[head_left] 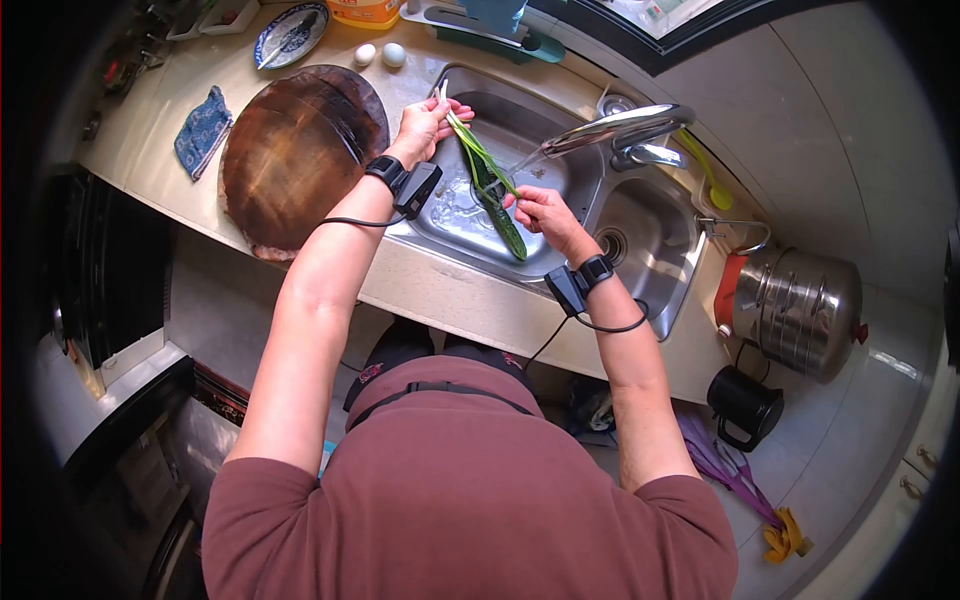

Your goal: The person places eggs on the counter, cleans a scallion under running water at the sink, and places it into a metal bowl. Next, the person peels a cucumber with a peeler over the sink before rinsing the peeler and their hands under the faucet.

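Apart above the sink's (450, 222) larger basin, the hands had a scallion (471, 142) stretched between them: the left hand (424, 126) gripped its white end near the left edge, the right hand (546, 214) pinched its leaves. Below, a cucumber (508, 232) pointed toward the near edge.

A pale bench (150, 135) runs slantwise across the kitchen, along a wall (800, 100) of large whitish tiles. Beyond it, bright light shows in a dark-framed window (665, 18). Pale, glossy tiles cover the floor (830, 465) at right, near a cream cupboard (908, 507) with small handles.
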### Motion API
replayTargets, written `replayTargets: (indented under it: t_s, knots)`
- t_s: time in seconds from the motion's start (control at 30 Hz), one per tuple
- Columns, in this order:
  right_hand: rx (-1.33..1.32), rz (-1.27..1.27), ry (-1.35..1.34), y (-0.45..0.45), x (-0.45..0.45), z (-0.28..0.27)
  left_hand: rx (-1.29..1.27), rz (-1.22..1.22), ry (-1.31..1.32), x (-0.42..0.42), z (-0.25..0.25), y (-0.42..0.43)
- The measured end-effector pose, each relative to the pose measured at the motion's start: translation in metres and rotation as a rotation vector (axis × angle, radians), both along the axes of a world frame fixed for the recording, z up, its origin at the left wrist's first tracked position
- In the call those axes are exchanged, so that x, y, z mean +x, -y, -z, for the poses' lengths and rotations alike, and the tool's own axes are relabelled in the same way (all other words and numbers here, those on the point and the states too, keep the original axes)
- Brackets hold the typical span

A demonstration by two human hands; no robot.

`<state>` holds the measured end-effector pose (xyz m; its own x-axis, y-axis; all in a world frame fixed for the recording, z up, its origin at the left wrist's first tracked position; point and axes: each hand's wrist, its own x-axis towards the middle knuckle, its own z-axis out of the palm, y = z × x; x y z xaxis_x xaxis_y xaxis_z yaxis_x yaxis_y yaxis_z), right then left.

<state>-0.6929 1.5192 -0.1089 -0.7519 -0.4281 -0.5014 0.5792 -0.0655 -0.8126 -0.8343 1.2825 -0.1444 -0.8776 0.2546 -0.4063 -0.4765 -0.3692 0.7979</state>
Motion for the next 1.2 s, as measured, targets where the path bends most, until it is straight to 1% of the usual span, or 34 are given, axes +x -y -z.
replayTargets:
  t_s: [0.17, 0.27, 0.37, 0.4, 0.5, 0.57, 0.63, 0.73, 0.83, 0.93, 1.07, 1.2]
  knots:
    - [0.058, 0.043, -0.041, -0.001, -0.002, 0.007, -0.001, -0.014, 0.022, 0.004, -0.001, -0.003]
    - [0.058, -0.038, -0.170, -0.019, -0.001, 0.041, -0.007, -0.018, 0.011, 0.002, 0.004, 0.006]
    - [0.151, 0.091, -0.031, -0.015, 0.005, 0.023, 0.004, 0.001, 0.010, -0.003, 0.005, 0.011]
    - [0.124, 0.091, -0.001, -0.019, 0.004, 0.025, 0.017, 0.018, 0.004, -0.003, 0.002, 0.012]
    - [0.527, 0.064, -0.236, -0.019, 0.013, 0.032, 0.028, 0.040, 0.005, -0.002, -0.003, 0.009]
    - [1.097, -0.079, -0.785, -0.031, 0.013, 0.075, 0.035, 0.042, 0.007, -0.001, -0.003, 0.007]
    - [1.046, -0.017, -0.896, -0.027, 0.007, 0.049, 0.050, 0.033, 0.042, 0.000, -0.004, 0.006]
    - [0.447, 0.092, -0.312, -0.012, -0.004, 0.016, 0.049, 0.040, 0.049, 0.001, -0.002, 0.005]
    - [0.173, 0.165, -0.066, 0.002, -0.007, -0.004, 0.054, 0.038, 0.058, 0.002, -0.003, 0.003]
    - [0.144, 0.058, -0.062, 0.006, -0.009, -0.006, 0.056, 0.035, 0.073, 0.003, -0.004, 0.002]
    - [0.029, 0.081, -0.004, 0.008, -0.008, -0.001, 0.093, 0.031, 0.093, 0.006, -0.003, 0.002]
    - [-0.029, 0.082, 0.057, 0.009, -0.007, -0.008, 0.049, 0.038, 0.105, 0.008, -0.004, 0.003]
